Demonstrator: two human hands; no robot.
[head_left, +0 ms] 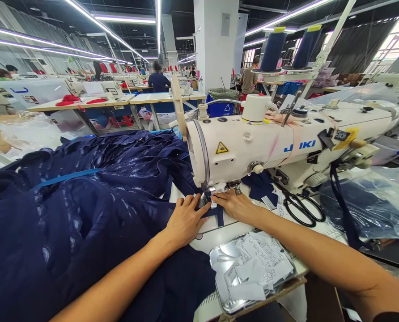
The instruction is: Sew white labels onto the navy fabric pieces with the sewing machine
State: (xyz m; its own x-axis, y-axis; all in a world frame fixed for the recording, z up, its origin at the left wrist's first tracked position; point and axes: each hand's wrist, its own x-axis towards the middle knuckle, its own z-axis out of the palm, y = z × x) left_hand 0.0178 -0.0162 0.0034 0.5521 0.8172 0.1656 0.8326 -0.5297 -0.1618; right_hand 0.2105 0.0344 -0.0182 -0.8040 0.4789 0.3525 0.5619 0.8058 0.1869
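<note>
Head view, step: apparently guiding the narrow navy cloth strip (220, 217) beneath the bulky white metal sewing machine (253, 145).
Next move: seems to call for keeping cloth flat.
Left hand (185, 220): fingers spread, pressing down.
Right hand (233, 206): fingers close together beside the needle area; pinch cannot be told.
Cloth heap (95, 214): soft, navy, folded, shiny scallops.
Tray (219, 293): silvery, smooth, rectangular.

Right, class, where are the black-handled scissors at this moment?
In the head view, the scissors lie right of centre, under the arm of the sewing machine, between the right forearm and the clear bag of dark cloth.
</note>
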